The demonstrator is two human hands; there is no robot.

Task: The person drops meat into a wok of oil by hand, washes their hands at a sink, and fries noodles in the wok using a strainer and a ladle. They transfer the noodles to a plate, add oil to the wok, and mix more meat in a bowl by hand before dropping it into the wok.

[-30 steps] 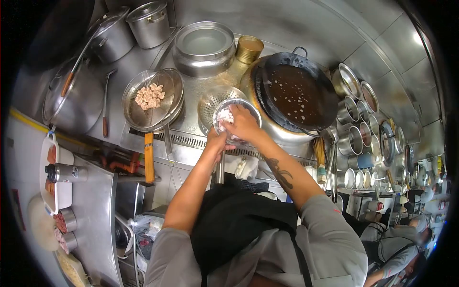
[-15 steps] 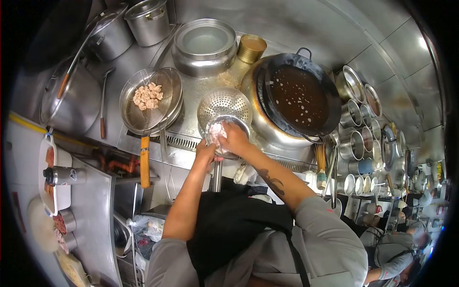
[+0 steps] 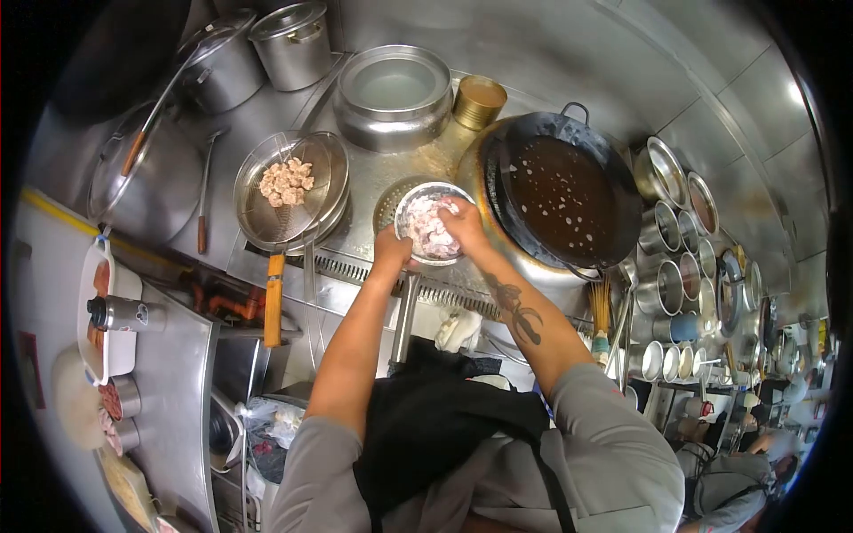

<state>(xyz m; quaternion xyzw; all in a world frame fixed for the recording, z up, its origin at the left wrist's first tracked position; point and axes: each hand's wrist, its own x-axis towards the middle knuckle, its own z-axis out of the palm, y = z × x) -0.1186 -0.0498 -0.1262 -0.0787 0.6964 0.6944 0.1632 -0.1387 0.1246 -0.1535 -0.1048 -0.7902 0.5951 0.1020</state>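
Note:
A metal bowl of pale, flour-coated raw meat pieces is held just in front of my body. My left hand grips its left rim from below. Over the right rim reaches my right hand, its bent fingers among the coated pieces; the fingertips are partly hidden. Behind and below the bowl sits a perforated ladle, its metal handle pointing toward me. To the right, a black wok holds dark oil with pale bits floating in it.
On the left, a wire strainer with a wooden handle holds cooked, light brown pieces. A wide pot of liquid and a gold tin stand behind. Metal containers line the right side. Other people work at far right.
The bowl and both hands have shifted right relative to the perforated ladle, covering more of it. The bowl now faces up more openly, showing more coated meat. The view has shifted slightly.

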